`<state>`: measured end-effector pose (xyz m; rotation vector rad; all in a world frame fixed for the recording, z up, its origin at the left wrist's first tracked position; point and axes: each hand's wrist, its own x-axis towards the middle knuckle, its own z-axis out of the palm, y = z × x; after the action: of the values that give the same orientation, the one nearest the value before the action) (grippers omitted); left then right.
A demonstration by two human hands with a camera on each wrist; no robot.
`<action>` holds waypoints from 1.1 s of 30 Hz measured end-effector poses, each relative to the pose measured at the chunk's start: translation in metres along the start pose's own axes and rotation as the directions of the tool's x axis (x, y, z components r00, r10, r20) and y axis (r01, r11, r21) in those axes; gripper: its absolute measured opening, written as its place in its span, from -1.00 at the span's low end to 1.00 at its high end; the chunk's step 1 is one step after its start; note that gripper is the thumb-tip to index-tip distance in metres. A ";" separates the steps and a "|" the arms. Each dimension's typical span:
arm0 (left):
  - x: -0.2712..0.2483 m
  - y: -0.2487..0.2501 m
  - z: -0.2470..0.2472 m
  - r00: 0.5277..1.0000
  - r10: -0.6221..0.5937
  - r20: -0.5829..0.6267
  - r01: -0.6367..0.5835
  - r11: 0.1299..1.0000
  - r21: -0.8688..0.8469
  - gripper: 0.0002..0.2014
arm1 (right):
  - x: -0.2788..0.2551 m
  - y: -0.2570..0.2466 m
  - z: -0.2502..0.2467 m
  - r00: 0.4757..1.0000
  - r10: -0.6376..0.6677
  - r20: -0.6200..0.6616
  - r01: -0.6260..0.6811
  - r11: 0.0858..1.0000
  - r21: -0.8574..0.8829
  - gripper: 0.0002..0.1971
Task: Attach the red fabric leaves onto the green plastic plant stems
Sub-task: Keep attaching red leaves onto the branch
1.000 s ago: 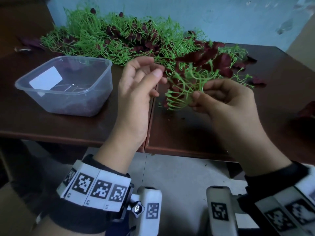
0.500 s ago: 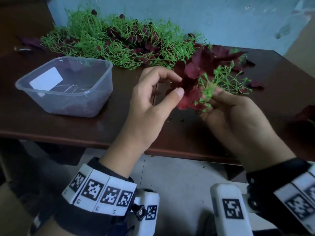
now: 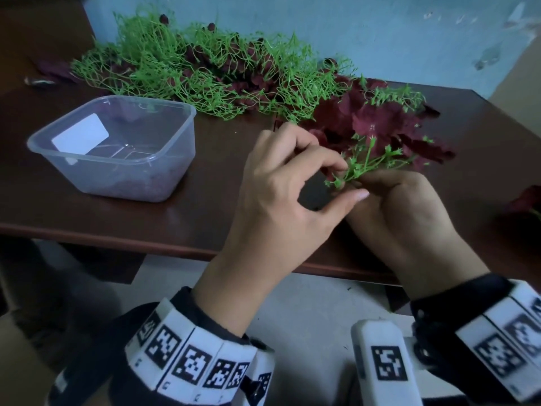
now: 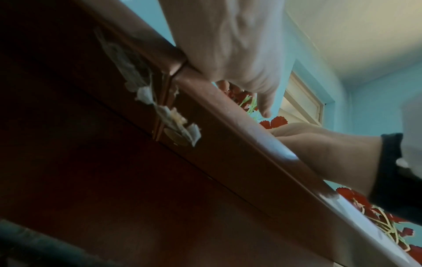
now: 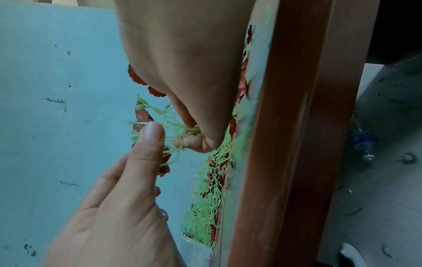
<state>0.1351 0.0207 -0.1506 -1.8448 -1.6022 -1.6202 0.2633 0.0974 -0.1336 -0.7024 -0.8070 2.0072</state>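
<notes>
A green plastic stem sprig [image 3: 369,161] is held above the brown table [image 3: 205,218], with dark red fabric leaves [image 3: 377,124] spread at its far end. My right hand [image 3: 389,186] grips the sprig's base from below; in the right wrist view its fingertips [image 5: 193,134] pinch the stems [image 5: 173,124] together. My left hand [image 3: 351,181] reaches in from the left with curled fingers, and its index finger and thumb [image 5: 150,133] close on the sprig's near tips. The left wrist view shows both hands over the table edge, with red leaves [image 4: 235,93] between them.
An empty clear plastic tub [image 3: 117,174] stands on the table's left half. A long heap of green stems [image 3: 205,71] mixed with red leaves lies along the back by the blue wall. A loose red leaf [image 3: 524,200] lies at the right edge. The table's front edge [image 3: 146,240] is just below my hands.
The sprig has been turned so its red leaves point away and bare green tips face me. My left hand moved right and closed in on those tips.
</notes>
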 end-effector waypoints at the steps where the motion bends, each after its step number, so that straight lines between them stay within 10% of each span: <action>1: 0.000 -0.001 0.000 1.000 -0.001 -0.008 0.001 1.000 0.005 -0.73 | 0.001 0.002 0.003 1.000 0.020 0.007 -0.020 0.994 0.104 -0.62; 3: 0.001 0.000 0.000 1.000 -0.011 -0.021 0.011 1.000 -0.015 -0.72 | 0.007 0.006 0.006 0.999 0.030 -0.013 -0.025 0.963 0.269 -0.28; 17: -0.002 -0.010 0.005 0.997 -0.020 -0.074 0.021 1.000 0.008 -0.85 | 0.008 0.008 0.008 0.999 -0.009 -0.047 0.025 0.942 0.335 -0.73; 30: -0.001 -0.012 0.008 0.963 -0.265 -0.049 0.242 0.930 -0.276 -0.77 | 0.008 0.013 0.005 0.981 -0.101 -0.166 0.103 0.995 0.006 -0.86; 33: 0.001 -0.013 0.008 0.963 -0.269 -0.024 0.251 0.924 -0.289 -0.75 | 0.001 0.011 0.008 0.958 -0.234 -0.167 0.176 0.937 -0.302 -0.87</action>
<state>0.1292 0.0315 -0.1591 -1.7413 -1.7239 -2.1005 0.2518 0.0909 -0.1373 -0.9282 -1.0145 1.6184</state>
